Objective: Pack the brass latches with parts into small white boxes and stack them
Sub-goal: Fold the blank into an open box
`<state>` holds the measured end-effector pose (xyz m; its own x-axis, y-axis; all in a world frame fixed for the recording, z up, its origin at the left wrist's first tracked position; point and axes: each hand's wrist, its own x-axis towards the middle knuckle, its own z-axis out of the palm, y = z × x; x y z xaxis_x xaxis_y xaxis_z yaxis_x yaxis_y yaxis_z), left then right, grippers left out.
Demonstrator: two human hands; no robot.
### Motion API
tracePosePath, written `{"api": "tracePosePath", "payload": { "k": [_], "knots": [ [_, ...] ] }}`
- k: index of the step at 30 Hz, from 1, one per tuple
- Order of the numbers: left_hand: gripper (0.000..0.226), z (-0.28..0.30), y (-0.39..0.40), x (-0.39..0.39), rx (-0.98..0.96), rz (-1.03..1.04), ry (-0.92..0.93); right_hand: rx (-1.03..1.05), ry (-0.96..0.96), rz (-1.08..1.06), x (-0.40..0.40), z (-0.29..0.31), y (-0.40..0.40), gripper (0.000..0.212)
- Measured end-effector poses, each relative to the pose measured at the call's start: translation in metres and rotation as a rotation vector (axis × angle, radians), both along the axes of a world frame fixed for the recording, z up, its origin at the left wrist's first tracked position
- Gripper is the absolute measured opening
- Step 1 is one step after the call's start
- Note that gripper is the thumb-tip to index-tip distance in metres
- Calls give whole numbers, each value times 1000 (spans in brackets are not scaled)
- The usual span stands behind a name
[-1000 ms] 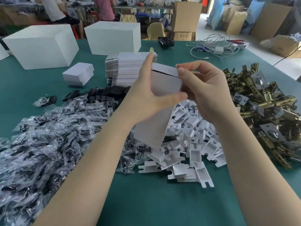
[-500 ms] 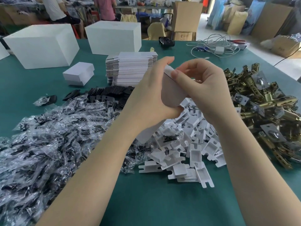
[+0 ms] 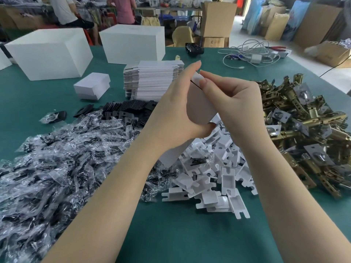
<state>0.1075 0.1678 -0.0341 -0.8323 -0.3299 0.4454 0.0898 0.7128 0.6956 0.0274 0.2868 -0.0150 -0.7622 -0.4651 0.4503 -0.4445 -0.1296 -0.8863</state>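
Observation:
A small white cardboard box [image 3: 199, 105] is held up over the table, between both hands. My left hand [image 3: 176, 111] grips its body, thumb underneath. My right hand [image 3: 233, 105] pinches the box's top flap with thumb and forefinger. A pile of brass latches [image 3: 307, 130] lies at the right. White plastic parts [image 3: 214, 177] are heaped in the middle, below the hands. Clear bags of black screws [image 3: 62, 164] cover the left. A stack of flat white box blanks [image 3: 152, 80] stands behind the hands. One folded small white box [image 3: 92, 85] sits at the back left.
Two large white boxes [image 3: 49, 52] [image 3: 133, 42] stand at the table's far side. Black plates [image 3: 129, 111] lie in front of the blanks. White cables [image 3: 250, 56] lie at the back right. People and cardboard cartons are beyond the green table [image 3: 180, 234].
The box has gone from a flat, spread blank to a narrower folded shape. Both hands have closed in on it, and the right fingers now pinch the top flap.

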Motion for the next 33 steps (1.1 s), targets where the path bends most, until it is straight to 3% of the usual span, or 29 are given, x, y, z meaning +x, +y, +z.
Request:
{"api": "tracePosePath", "payload": {
  "k": [8,12,17,24,33],
  "knots": [
    [109,1,-1,3,-39,-17,30,43,46,-9,3,1,0,19],
    [97,2,-3,3,-11,-18,25,93,136,67,6,1,0,14],
    [92,2,-8,4,20,34,42,111,190,164,4,-1,1,25],
    [83,2,-15,4,74,130,95,-113,75,71,2,-7,-4,17],
    [83,5,-17,7,93,83,49,-40,30,63,-3,-5,-2,11]
  ]
}}
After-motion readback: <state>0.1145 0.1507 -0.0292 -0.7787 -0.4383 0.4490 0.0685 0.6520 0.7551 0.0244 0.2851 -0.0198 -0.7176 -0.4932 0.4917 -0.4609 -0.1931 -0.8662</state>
